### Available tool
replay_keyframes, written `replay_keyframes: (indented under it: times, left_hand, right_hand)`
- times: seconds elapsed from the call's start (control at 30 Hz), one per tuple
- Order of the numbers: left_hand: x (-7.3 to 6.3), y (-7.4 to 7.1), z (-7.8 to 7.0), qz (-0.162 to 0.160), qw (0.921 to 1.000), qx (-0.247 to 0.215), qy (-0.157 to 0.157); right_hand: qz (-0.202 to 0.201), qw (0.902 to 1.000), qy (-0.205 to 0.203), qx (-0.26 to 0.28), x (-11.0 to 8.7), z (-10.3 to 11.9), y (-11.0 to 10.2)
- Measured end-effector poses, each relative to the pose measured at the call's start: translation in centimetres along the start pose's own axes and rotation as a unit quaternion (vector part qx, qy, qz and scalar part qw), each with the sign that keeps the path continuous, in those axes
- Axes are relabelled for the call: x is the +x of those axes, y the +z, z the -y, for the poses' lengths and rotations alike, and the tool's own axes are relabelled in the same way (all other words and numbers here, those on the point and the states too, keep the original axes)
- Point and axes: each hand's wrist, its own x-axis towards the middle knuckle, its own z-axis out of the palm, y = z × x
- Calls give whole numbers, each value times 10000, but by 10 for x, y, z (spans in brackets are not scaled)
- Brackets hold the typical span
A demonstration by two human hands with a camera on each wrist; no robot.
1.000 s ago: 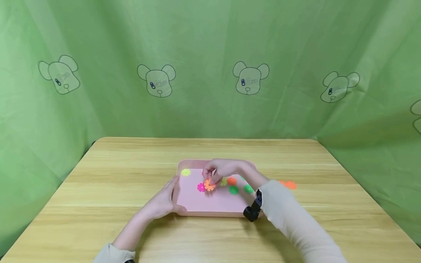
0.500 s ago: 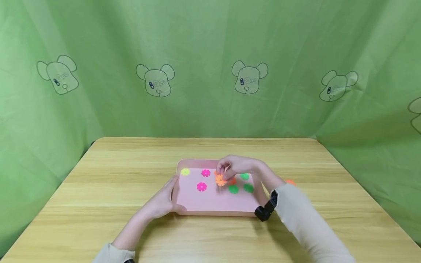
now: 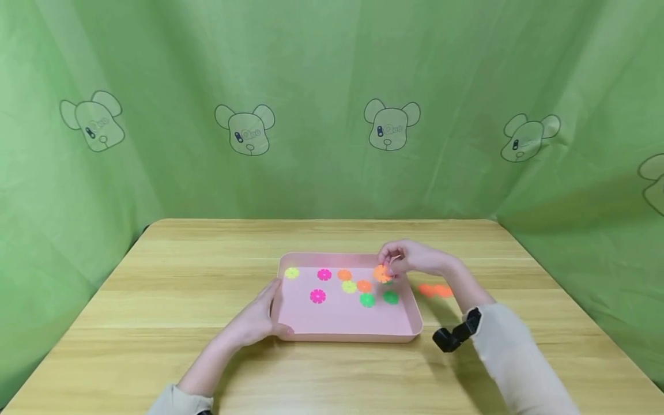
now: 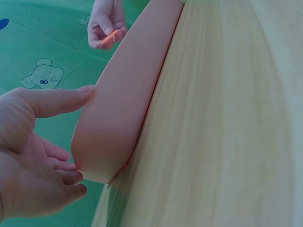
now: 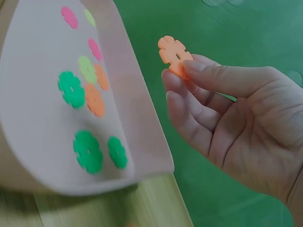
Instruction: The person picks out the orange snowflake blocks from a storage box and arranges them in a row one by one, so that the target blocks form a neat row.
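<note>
My right hand [image 3: 412, 257] pinches an orange interlocking disc [image 5: 174, 54], flower-shaped with notches round its edge, between thumb and fingers. In the head view it is over the back right part of a pink tray [image 3: 342, 338]. My left hand [image 3: 254, 320] rests against the tray's near left corner, its thumb straight along the front wall [image 4: 123, 80] and its fingertips at the side. Inside the tray lie pink discs [image 3: 318, 296], yellow discs [image 3: 349, 286], orange discs [image 3: 364, 286] and green discs [image 3: 367, 300]. One green disc [image 5: 117, 152] is partly hidden by the right hand in the head view.
Orange discs [image 3: 442, 291] lie on the wooden table [image 3: 207, 259] just right of the tray. A green curtain [image 3: 321, 184] with bear-head drawings hangs behind the table. A black wrist camera [image 3: 450, 339] sits on the right wrist, beside the tray's right wall.
My right hand has moved rightward across the tray with the orange disc, uncovering the discs in the middle. My left hand has stayed at the tray's corner.
</note>
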Motion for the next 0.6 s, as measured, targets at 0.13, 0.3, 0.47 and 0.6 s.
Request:
replay_keyframes:
  times: [0.13, 0.3, 0.47, 0.6]
  left_hand:
    - [0, 0, 0, 7, 10000, 4, 0]
    - [-1, 0, -1, 11, 10000, 48, 15]
    - [-1, 0, -1, 18, 10000, 93, 17]
    - [0, 0, 0, 17, 10000, 92, 6]
  right_hand:
    - [-185, 9997, -20, 153, -14, -10, -8]
    - [-482, 9979, 105, 422, -31, -24, -15]
    - [-792, 9948, 178, 615, -52, -41, -19]
    - [-1076, 9907, 155, 823, -71, -57, -26]
